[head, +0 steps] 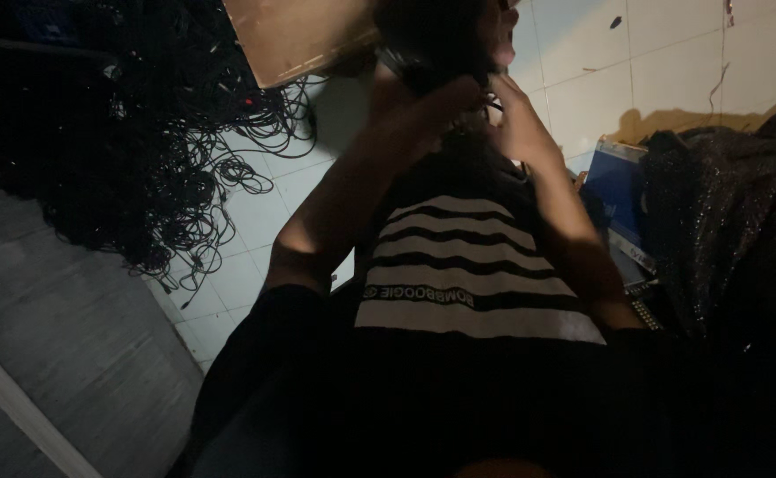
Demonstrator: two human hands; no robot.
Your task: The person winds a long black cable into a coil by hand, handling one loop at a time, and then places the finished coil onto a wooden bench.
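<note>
Striped black shirt beneath both raised hands

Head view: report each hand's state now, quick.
Left hand: fingers closed on a dark object, too dim to identify.
Right hand: fingers against the same dark object; open or closed cannot be told.

We count two hands raised to a head of dark hair, the left hand and the right hand, and one black shirt with five white stripes. Beyond them we see one tangled heap of black cables, one brown cardboard box, one blue folder and one dark glittery cloth. The cables are too dim to count singly.
</note>
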